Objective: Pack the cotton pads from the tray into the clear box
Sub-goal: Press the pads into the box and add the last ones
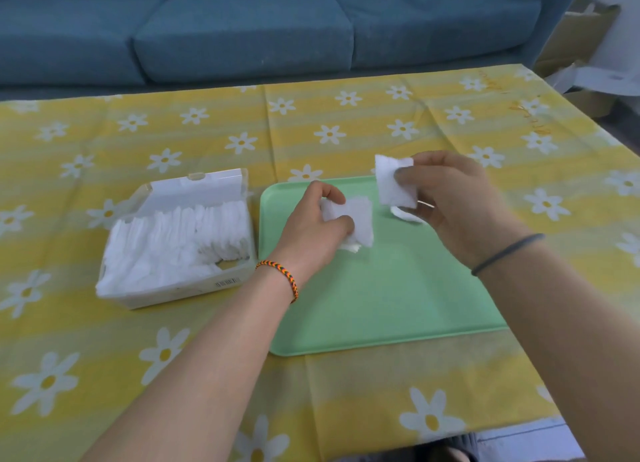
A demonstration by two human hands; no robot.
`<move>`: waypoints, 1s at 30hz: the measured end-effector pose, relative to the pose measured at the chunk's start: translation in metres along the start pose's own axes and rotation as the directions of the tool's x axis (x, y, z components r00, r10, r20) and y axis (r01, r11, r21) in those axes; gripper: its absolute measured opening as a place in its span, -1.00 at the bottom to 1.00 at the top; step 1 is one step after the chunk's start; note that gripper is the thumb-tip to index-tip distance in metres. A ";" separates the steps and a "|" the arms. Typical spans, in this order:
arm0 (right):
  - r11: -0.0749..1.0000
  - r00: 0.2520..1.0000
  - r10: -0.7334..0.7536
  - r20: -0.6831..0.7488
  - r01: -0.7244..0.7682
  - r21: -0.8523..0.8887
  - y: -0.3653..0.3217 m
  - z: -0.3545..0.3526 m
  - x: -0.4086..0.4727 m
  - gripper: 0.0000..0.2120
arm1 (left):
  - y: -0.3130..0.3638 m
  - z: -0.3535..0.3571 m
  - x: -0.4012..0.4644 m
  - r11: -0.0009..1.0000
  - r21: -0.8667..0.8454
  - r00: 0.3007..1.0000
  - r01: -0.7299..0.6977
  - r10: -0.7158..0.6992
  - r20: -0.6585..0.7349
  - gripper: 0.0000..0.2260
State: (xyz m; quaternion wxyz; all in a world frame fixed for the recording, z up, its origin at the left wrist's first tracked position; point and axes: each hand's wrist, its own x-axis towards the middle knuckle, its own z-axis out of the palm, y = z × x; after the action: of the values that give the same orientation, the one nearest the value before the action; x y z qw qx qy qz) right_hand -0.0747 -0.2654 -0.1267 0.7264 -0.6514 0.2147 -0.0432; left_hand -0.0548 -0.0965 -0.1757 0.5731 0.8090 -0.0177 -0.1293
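Yellow cloth printed with white daisies covers the worktop [346, 132], and on it, in the head view, a mint-green tray [381, 302] lies just right of a clear box [180, 293] whose lid stands open at the back. The box is already packed nearly full with white cotton pads [166, 250] standing in rows, with a small gap at its near right corner. The left hand [317, 224] is over the far part of the tray, its fingers and thumb curled round a small bunch of pads [358, 224] that touches or hangs just above the tray surface; which, cannot be told. The right hand [446, 198] is raised near the tray's far right corner, pinching a square pad [389, 181] between thumb and fingers, and one more loose pad [401, 213] lies on the tray beneath it. A braided wristband [282, 271] circles the left wrist, a dark band [502, 253] the right. A blue sofa [242, 35] stands beyond the worktop.
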 end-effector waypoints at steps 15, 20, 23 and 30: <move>0.919 0.997 -0.073 0.027 0.078 -0.386 0.015 0.018 -0.013 -0.81 | 0.011 0.007 -0.002 0.982 -0.181 0.999 0.044 -0.040 0.025 -0.82; 0.902 0.995 -0.074 0.073 0.098 -0.421 0.015 0.009 -0.007 -0.91 | 0.004 0.005 -0.002 1.000 -0.015 1.000 -0.012 0.012 0.021 -0.83; 0.590 0.955 -0.291 0.064 0.232 -0.774 0.024 -0.016 0.007 -0.88 | 0.000 0.000 -0.001 0.997 0.064 0.999 -0.040 0.041 -0.006 -0.77; -0.072 0.952 0.066 0.298 0.303 -0.950 0.050 -0.037 0.014 -0.49 | 0.001 0.002 0.000 0.990 0.106 0.995 -0.097 0.096 0.016 -0.82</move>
State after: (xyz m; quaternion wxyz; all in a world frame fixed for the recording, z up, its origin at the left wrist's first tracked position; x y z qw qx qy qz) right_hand -0.0867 -0.2973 -0.1804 0.0363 -0.9884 0.0254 0.1453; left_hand -0.0551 -0.0983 -0.1753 0.5346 0.8359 -0.0669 -0.1049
